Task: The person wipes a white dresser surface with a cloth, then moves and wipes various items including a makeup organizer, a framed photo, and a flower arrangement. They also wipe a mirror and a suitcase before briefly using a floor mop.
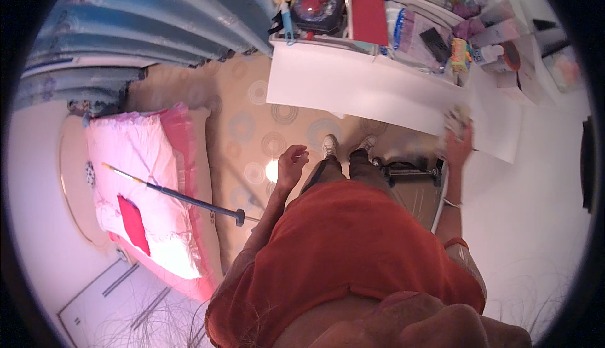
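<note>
My left hand (pixel 291 164) hangs over the patterned floor, fingers loosely curled, with nothing clearly visible in it. At the right end of the white desk top (pixel 350 81), my right hand (pixel 458 142) is on a crumpled pale cloth or similar item (pixel 457 117); motion blur hides its exact kind. Behind the desk top's bare front strip stand a dark box with a red rose-like ornament (pixel 317 7), a red panel (pixel 367 14), plastic packets (pixel 409 33), a small black box (pixel 435 44) and a light-coloured brush with a blue handle (pixel 286 21).
White bottle (pixel 489 54) and open carton (pixel 519 81) stand at the desk's right. A bed with pink bedding (pixel 137 144) is at left, with a dark pole (pixel 194 201) extending in front of it. Blue curtains (pixel 156 12) hang upper left. A wheeled frame (pixel 409 172) is beside my legs.
</note>
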Demonstrator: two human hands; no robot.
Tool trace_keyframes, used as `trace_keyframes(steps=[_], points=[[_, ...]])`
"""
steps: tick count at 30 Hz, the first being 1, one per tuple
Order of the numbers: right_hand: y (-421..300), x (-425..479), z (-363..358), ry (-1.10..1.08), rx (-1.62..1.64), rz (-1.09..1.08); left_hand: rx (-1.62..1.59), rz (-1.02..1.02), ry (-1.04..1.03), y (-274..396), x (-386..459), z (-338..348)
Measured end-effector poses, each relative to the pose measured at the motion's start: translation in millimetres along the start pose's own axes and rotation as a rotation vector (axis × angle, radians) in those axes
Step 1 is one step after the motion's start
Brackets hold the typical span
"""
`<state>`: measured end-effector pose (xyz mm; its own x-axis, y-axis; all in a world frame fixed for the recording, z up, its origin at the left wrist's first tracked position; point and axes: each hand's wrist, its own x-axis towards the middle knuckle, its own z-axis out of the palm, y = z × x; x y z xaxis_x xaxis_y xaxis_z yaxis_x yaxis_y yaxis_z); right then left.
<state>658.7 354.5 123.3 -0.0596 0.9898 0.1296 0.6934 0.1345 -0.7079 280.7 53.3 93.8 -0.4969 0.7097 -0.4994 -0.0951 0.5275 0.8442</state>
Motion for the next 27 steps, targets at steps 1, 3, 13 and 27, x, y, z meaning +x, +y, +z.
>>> trace_keyframes(steps=[1, 3, 13, 27], points=[[-8.1, -8.1, 42.6, -0.074, -0.070, -0.089, -0.003, -0.003, 0.003, 2.1, 0.1, -2.9], [-65.8, -18.9, 113.4, -0.166, -0.125, -0.472, -0.021, -0.016, 0.027, 6.2, -2.8, -9.8], [-291.0, -54.7, 309.3, -0.495, 0.067, -0.860, -0.281, -0.117, 0.314, -66.7, -62.4, -68.7], [-301.9, -124.4, 242.0, -0.918, 0.823, -0.557, 0.012, -0.079, 0.020, -81.4, -2.6, -76.4]])
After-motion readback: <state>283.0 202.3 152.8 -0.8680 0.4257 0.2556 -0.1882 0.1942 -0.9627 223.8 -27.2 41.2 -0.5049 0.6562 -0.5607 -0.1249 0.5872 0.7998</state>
